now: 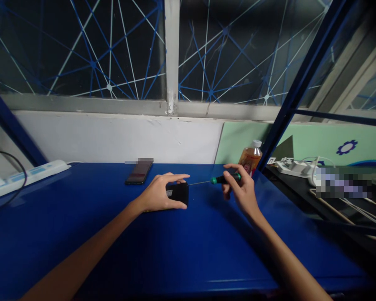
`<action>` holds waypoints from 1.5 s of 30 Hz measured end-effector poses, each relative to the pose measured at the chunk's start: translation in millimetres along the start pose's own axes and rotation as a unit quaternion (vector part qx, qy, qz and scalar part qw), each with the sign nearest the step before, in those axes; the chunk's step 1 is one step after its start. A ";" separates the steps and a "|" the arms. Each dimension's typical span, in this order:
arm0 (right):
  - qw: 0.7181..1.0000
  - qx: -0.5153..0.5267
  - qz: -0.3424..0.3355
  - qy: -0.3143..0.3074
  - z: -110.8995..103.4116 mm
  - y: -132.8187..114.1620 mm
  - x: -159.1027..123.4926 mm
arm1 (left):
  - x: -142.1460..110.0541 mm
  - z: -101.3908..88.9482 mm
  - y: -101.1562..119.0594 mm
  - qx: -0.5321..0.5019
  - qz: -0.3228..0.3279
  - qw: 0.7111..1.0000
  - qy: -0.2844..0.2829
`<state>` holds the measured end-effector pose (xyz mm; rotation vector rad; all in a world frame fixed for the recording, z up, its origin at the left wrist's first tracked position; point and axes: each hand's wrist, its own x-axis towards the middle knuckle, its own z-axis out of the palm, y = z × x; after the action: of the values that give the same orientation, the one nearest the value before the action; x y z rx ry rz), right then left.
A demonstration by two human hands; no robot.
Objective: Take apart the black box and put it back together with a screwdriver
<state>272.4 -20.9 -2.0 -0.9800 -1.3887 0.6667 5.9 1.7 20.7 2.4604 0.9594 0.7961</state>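
Observation:
My left hand [161, 193] is closed around a flat black box-like device [180, 193] with a small pale label, lying on the blue table. Its thumb runs along the near edge and the fingers along the far edge. In my right hand [242, 190] is a screwdriver [227, 179] with a black and green handle, gripped between thumb and fingers. The thin shaft points left, and its tip is at or very near the device's right end; whether it touches, I cannot tell.
A phone [140, 171] lies behind my left hand. Beyond my right hand stands a bottle [250, 156] of amber drink with a white cap. A white power strip [31, 177] is at the left on the blue table [175, 251]. Cables and another power strip [296, 168] occupy the dark surface at right.

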 end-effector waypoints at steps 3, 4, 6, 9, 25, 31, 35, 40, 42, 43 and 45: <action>0.999 0.024 -0.014 -0.016 -0.6 3.6 2.0 | 0.1 0.2 0.7 0.006 -0.002 1.000 0.000; 0.999 0.029 -0.018 -0.013 -0.3 4.3 2.6 | 0.0 0.4 0.9 0.006 -0.003 1.000 0.000; 0.999 0.038 -0.020 -0.001 1.0 4.4 3.5 | -0.3 0.9 1.1 0.007 -0.003 1.000 -0.001; 0.999 0.049 -0.009 0.010 3.6 1.8 3.7 | -0.6 1.6 1.3 0.009 0.004 1.000 -0.004; 0.986 -0.153 -0.013 0.066 3.1 9.9 -1.2 | -1.5 21.6 -19.5 0.111 -0.045 0.989 -0.092; 0.981 -0.194 -0.020 0.026 5.0 9.4 -1.7 | -1.2 22.7 -17.8 0.115 -0.033 0.989 -0.091; 0.978 -0.206 -0.022 0.016 5.2 10.5 -1.8 | -2.0 24.8 -19.2 0.107 -0.028 0.990 -0.083; 0.986 -0.166 -0.010 0.023 5.0 10.6 -2.4 | -2.2 28.6 -20.9 0.064 -0.008 0.995 -0.070; 0.992 -0.121 0.002 0.037 5.5 10.6 -2.0 | -2.2 30.7 -21.8 0.044 -0.015 0.997 -0.062; 0.994 -0.097 0.009 0.044 6.0 10.5 -1.7 | -2.1 31.9 -22.4 0.036 -0.022 0.998 -0.057; 0.997 -0.050 0.020 0.048 7.0 10.2 -0.8 | -1.7 34.1 -23.2 0.022 -0.026 0.998 -0.046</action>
<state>267.1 -15.6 -11.8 -1.1087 -1.3307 0.5766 14.9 11.8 -18.3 2.4745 1.0120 0.6451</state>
